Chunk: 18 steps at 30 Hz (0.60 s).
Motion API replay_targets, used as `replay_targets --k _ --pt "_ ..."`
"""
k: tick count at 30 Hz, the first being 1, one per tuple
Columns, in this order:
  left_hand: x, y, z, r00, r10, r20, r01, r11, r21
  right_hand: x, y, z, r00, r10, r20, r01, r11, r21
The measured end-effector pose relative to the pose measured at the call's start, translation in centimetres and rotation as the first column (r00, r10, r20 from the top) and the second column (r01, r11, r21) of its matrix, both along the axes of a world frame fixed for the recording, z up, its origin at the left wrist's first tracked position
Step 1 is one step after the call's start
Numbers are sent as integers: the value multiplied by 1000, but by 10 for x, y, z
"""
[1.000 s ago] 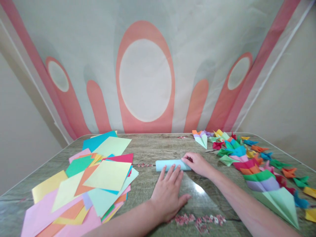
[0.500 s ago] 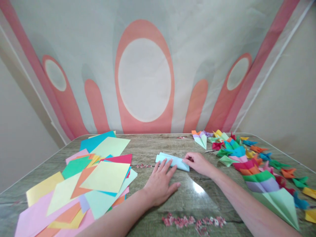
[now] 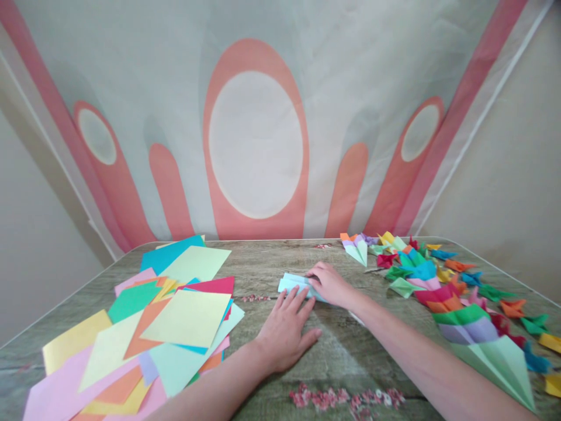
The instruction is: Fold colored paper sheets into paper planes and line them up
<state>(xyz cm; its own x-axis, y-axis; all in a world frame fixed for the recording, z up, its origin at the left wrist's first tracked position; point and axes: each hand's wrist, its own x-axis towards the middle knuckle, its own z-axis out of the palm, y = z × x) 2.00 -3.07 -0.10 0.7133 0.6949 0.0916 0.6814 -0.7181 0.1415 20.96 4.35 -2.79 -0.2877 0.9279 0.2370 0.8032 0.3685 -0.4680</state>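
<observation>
The left hand (image 3: 287,333) is lying open, its fingers holding down the folded light blue paper (image 3: 288,283) on the table (image 3: 263,263). The right hand (image 3: 335,286) is touching the paper; I cannot tell if it is pinching. They seem to be making a fold, needing neat edges and steady fingers. Hands are hiding the paper's right end. Farther back, a paper plane (image 3: 356,252) is sitting.

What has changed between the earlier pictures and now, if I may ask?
The right hand has moved left along the light-blue paper, nearer the left hand, which has shifted slightly left; the paper now lies slanted. The loose sheets and folded pieces stayed put.
</observation>
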Motion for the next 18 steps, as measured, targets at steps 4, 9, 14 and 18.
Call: replay_targets --k 4,9,14,18 --pt "2 -6 1 1000 -7 -3 7 1000 29 -6 -7 -6 994 55 -95 -57 998 -20" --pt "6 -27 4 998 -48 -27 49 999 9 2 -31 -1 948 240 -208 -256 965 -50" --pt "7 -34 3 998 -56 -24 56 998 -25 7 -49 1 927 248 -280 -257 966 8" --pt "6 -31 2 999 -44 -17 44 999 -25 7 -51 0 920 245 -307 -245 969 37"
